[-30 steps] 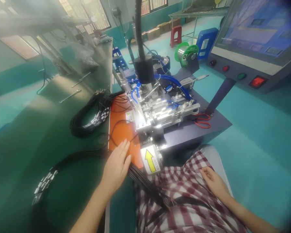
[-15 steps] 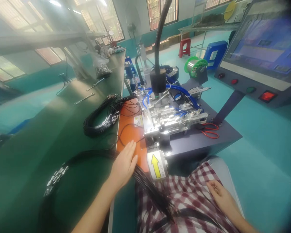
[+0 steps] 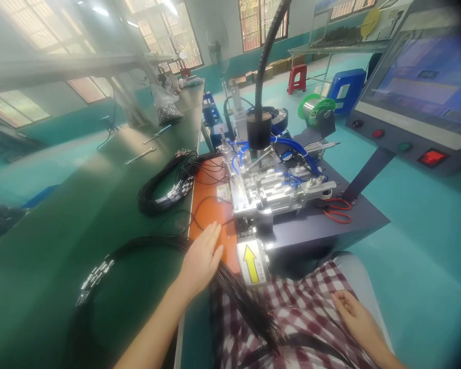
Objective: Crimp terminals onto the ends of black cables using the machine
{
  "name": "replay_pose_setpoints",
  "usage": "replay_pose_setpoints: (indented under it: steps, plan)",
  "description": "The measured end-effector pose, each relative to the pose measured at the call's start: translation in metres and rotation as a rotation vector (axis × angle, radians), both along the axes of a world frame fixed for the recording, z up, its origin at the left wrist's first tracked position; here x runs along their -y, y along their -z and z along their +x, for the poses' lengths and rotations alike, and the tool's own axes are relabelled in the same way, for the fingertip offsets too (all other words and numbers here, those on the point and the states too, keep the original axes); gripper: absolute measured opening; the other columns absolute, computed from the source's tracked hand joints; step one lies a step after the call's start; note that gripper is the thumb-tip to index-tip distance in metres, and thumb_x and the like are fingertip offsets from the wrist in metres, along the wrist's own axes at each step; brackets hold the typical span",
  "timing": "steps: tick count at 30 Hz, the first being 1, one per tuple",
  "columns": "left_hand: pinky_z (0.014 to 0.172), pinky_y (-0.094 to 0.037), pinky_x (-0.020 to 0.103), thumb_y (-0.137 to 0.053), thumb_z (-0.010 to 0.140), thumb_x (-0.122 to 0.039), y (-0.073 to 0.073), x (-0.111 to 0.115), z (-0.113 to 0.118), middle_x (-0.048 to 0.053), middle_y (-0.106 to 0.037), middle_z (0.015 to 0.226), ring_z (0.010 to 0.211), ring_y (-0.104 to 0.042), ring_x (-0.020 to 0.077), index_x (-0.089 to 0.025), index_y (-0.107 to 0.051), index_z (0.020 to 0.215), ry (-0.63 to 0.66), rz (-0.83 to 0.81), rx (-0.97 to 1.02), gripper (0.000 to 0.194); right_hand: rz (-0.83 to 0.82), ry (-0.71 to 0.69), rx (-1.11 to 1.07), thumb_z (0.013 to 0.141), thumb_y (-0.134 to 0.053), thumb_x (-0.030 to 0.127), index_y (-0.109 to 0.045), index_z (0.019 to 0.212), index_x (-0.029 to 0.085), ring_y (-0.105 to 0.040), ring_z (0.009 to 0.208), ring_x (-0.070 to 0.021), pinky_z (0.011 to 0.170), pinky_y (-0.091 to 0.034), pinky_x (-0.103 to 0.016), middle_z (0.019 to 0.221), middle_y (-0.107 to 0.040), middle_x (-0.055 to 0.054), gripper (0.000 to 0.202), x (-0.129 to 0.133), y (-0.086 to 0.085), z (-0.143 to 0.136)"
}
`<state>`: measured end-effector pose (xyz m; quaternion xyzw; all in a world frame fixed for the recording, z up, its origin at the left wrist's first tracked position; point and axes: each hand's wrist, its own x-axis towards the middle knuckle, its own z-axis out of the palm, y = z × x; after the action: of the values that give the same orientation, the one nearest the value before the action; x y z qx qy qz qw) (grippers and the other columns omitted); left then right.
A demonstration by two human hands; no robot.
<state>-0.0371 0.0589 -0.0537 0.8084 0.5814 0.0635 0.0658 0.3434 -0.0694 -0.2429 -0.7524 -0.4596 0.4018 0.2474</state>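
My left hand (image 3: 200, 259) lies flat with fingers stretched out, over a bundle of black cables (image 3: 240, 300) at the orange board (image 3: 211, 207). The bundle curves from the green table, where silvery connectors (image 3: 96, 277) show on it, down to my lap; its near ends have reddish tips. On the checked cloth over my lap rests my right hand (image 3: 351, 312), its fingers curled in and nothing visible in them. Ahead stands a metal machine (image 3: 272, 184) with blue air tubes. A single black cable loops across the board toward it.
Another coil of black cables (image 3: 148, 197) lies on the green table (image 3: 111, 205). Beyond it are a bag of small metal parts (image 3: 168, 110) and thin tools. A screen with buttons (image 3: 426, 92) rises at right. Red-handled scissors (image 3: 338, 210) and a green wire spool (image 3: 315, 110) are near the machine.
The whole view has shifted slightly right and down. Both hands keep the same pose and place relative to the cables and lap.
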Motion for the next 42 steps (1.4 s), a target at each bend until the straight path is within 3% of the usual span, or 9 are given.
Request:
replay_pose_setpoints:
  steps: [10,19,22,24,28,31,35,38,42]
  plan:
    - [0.116,-0.031,0.046,-0.030,0.098,-0.038,-0.002,-0.004,0.001,0.010,-0.035,0.154,0.142,-0.032,0.0244,-0.018,-0.033,0.148,0.016,0.006,-0.012,0.054,0.015,-0.038,-0.015,0.084,-0.042,0.062,-0.055,0.080,0.024,-0.062,0.069,-0.0221,0.061,-0.046,-0.029,0.070,-0.063,-0.002,0.041,-0.001,0.009,0.001]
    - [0.115,-0.033,0.045,-0.032,0.098,-0.037,0.000,-0.005,0.001,0.010,-0.036,0.153,0.142,-0.032,0.0247,-0.021,-0.030,0.149,0.028,0.050,0.000,0.054,0.029,0.010,-0.017,0.078,-0.047,0.061,-0.056,0.075,0.024,-0.059,0.059,-0.0208,0.056,-0.045,-0.029,0.061,-0.061,0.000,0.038,-0.008,-0.005,-0.005]
    - [0.114,-0.034,0.047,-0.033,0.098,-0.038,-0.002,-0.004,0.001,0.010,-0.033,0.155,0.143,-0.029,0.0265,-0.020,-0.032,0.149,0.016,0.052,0.006,0.054,-0.011,0.005,-0.046,0.075,-0.048,0.064,-0.055,0.071,0.024,-0.057,0.058,-0.0202,0.056,-0.045,-0.029,0.059,-0.058,0.000,0.041,-0.018,-0.025,-0.014]
    - [0.114,-0.034,0.048,-0.033,0.097,-0.040,-0.003,-0.004,0.001,0.011,-0.032,0.155,0.144,-0.027,0.0278,-0.019,-0.033,0.148,0.006,0.046,0.013,0.055,-0.021,-0.047,-0.127,0.073,-0.048,0.067,-0.054,0.070,0.023,-0.057,0.062,-0.0202,0.061,-0.047,-0.030,0.065,-0.059,-0.002,0.045,-0.026,-0.049,-0.028]
    - [0.114,-0.034,0.049,-0.034,0.097,-0.043,-0.005,-0.004,0.005,0.012,-0.033,0.155,0.144,-0.029,0.0284,-0.018,-0.036,0.146,-0.004,0.028,0.034,0.055,-0.132,-0.378,-0.383,0.085,-0.046,0.058,-0.061,0.085,0.020,-0.059,0.079,-0.0202,0.075,-0.049,-0.029,0.083,-0.064,-0.004,0.041,-0.040,-0.111,-0.072]
    - [0.114,-0.034,0.048,-0.035,0.097,-0.042,-0.008,0.001,0.001,0.012,-0.036,0.153,0.142,-0.032,0.0271,-0.017,-0.039,0.144,-0.006,0.045,0.063,0.053,-0.233,-0.595,-0.604,0.083,-0.059,0.045,-0.063,0.110,0.018,-0.060,0.100,-0.0222,0.089,-0.046,-0.031,0.105,-0.066,-0.006,0.038,-0.044,-0.144,-0.104]
    - [0.113,-0.037,0.044,-0.039,0.095,-0.034,-0.012,0.009,-0.038,0.009,-0.049,0.143,0.134,-0.044,0.0238,-0.021,-0.050,0.132,-0.033,0.200,0.135,0.040,-0.342,-0.715,-0.786,0.070,-0.071,0.027,-0.060,0.116,0.018,-0.062,0.094,-0.0200,0.080,-0.048,-0.026,0.105,-0.067,-0.004,0.048,-0.042,-0.153,-0.128]
    - [0.111,-0.038,0.041,-0.041,0.087,-0.026,-0.015,0.007,-0.092,0.008,-0.050,0.140,0.131,-0.045,0.0238,-0.024,-0.050,0.130,-0.167,0.201,-0.016,0.043,-0.314,-0.735,-0.641,0.069,-0.072,0.025,-0.062,0.110,0.017,-0.060,0.086,-0.0179,0.075,-0.047,-0.024,0.098,-0.067,-0.002,0.043,-0.040,-0.150,-0.137]
    - [0.103,-0.035,0.066,-0.048,0.074,-0.025,-0.020,-0.007,-0.163,0.022,-0.049,0.135,0.131,-0.040,0.0440,-0.013,-0.051,0.129,-0.413,0.223,-0.138,0.056,-0.209,-0.773,-0.473,0.081,-0.056,0.025,-0.064,0.097,0.017,-0.058,0.084,-0.0176,0.075,-0.046,-0.026,0.093,-0.065,-0.002,0.019,-0.039,-0.157,-0.141]
